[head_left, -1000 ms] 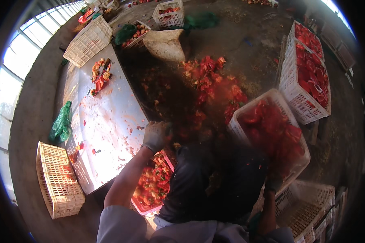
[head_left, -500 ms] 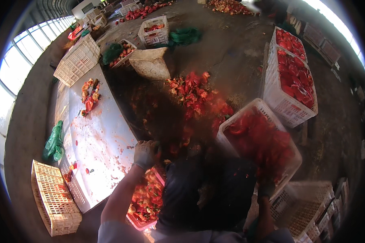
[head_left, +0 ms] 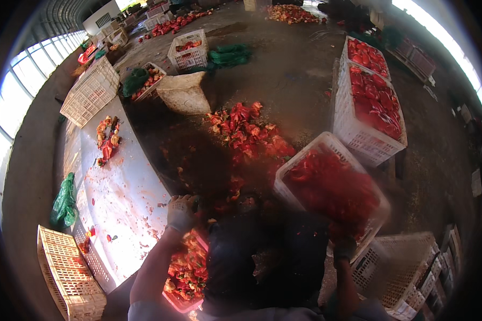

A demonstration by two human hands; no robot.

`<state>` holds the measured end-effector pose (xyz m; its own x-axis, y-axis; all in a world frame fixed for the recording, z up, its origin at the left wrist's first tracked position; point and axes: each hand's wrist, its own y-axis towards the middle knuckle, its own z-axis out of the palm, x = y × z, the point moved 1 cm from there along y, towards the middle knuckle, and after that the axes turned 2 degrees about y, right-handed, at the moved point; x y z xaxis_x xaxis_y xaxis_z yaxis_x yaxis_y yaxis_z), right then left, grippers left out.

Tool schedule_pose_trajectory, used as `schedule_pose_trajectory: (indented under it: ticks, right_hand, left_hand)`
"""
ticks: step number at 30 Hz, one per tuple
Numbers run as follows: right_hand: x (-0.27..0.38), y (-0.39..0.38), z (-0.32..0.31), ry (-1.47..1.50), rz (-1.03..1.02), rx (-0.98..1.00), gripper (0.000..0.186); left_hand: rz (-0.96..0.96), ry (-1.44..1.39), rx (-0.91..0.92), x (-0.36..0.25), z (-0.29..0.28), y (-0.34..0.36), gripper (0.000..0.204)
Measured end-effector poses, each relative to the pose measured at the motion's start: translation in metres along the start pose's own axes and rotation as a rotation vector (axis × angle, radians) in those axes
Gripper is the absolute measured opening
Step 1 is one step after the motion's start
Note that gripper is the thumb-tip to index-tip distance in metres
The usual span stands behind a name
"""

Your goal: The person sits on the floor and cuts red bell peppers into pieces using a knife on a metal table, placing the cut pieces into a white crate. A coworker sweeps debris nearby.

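Observation:
My left hand (head_left: 181,212), in a pale glove, is by the near right edge of the metal-topped table (head_left: 128,198). Its fingers are curled, and what they hold, if anything, is hidden. Just below it, beside my leg, sits a pink tub (head_left: 172,301) full of red and orange pepper trimmings (head_left: 190,262). My right hand (head_left: 345,249) is dark and blurred at the near side of a white crate (head_left: 377,222) heaped with red peppers (head_left: 332,184). Whether its fingers grip the crate cannot be made out.
Red pepper pieces (head_left: 246,128) lie on the floor ahead. Filled crates (head_left: 367,136) stand to the right, with empty crates (head_left: 399,267) at the near right. A crate (head_left: 69,273) and green net bag (head_left: 64,203) are on the left. A pale slab-like container (head_left: 185,93) stands ahead.
The whole view has shifted, so most things appear a little farther left. Both hands stay in about the same places beside the table and the crate.

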<state>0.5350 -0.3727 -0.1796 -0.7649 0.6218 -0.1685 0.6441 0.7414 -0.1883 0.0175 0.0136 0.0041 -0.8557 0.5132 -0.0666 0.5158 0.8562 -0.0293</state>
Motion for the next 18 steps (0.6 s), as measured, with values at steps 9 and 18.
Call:
schedule_pose_trajectory:
  ticks: [9, 18]
  right_hand:
    - [0.026, 0.000, -0.059, 0.420, 0.164, -0.134, 0.022]
    - [0.037, -0.006, -0.093, 0.698, 0.484, -0.126, 0.028]
  left_hand:
    - [-0.011, -0.047, -0.061, 0.003, 0.000, -0.006, 0.037]
    - [-0.006, -0.016, -0.007, 0.006, 0.001, -0.004, 0.043]
